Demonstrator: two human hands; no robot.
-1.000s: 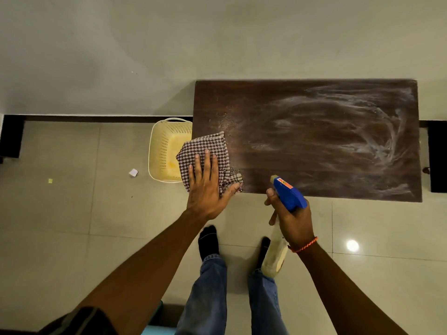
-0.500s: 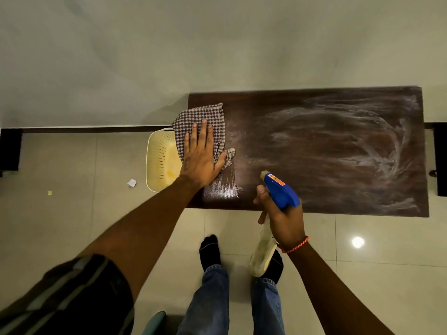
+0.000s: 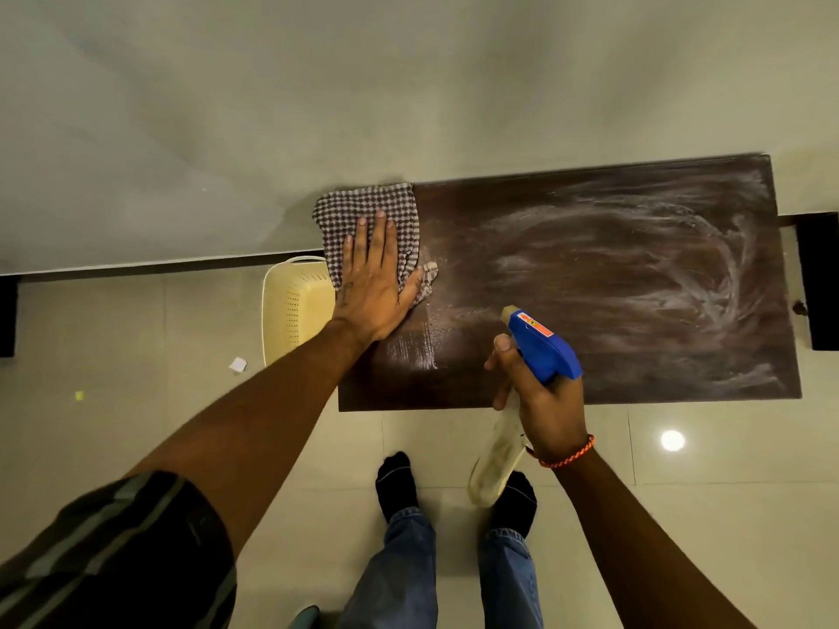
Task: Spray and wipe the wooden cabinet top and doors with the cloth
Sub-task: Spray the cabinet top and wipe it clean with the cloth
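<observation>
I look straight down on the dark wooden cabinet top (image 3: 590, 283), streaked with white smears over its middle and right part. My left hand (image 3: 374, 283) lies flat with spread fingers on a brown-and-white checked cloth (image 3: 363, 211), pressing it onto the far left corner of the top, against the wall. My right hand (image 3: 540, 401) holds a spray bottle (image 3: 542, 342) with a blue trigger head and a pale body hanging down, above the front edge of the top. The cabinet doors are out of sight.
A cream perforated plastic basket (image 3: 290, 306) stands on the tiled floor just left of the cabinet. Small scraps (image 3: 237, 365) lie on the tiles further left. A pale wall (image 3: 318, 106) runs behind the cabinet. My feet in dark socks (image 3: 397, 485) stand before it.
My left hand has pushed the cloth from the front left edge up to the far left corner, leaving a wet streak. My right hand with the spray bottle has stayed near the front edge.
</observation>
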